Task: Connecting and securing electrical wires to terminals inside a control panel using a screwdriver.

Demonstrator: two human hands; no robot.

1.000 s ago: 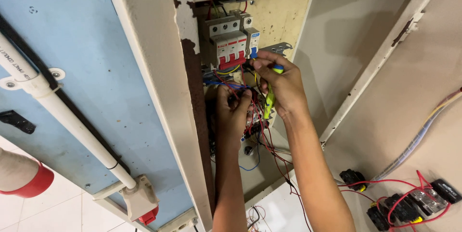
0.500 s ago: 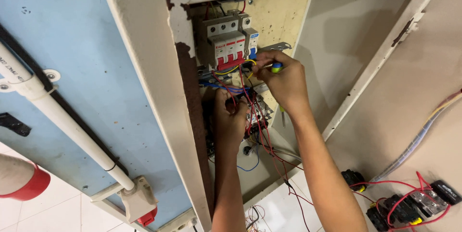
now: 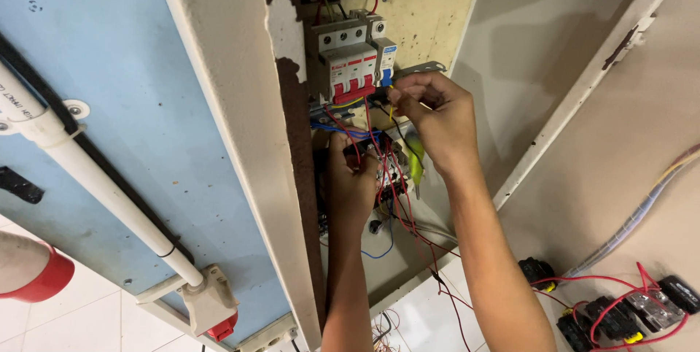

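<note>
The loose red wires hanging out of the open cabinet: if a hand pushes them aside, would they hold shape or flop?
Probably floppy: the red wires sag in loose curves below the left hand. Thin, so likely light. Their upper ends look fixed near the breakers, so they may swing back.

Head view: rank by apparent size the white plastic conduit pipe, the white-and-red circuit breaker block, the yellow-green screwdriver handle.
1. White plastic conduit pipe, largest by far, though nearest the camera.
2. White-and-red circuit breaker block.
3. Yellow-green screwdriver handle, smallest, partly hidden behind the right hand.
</note>
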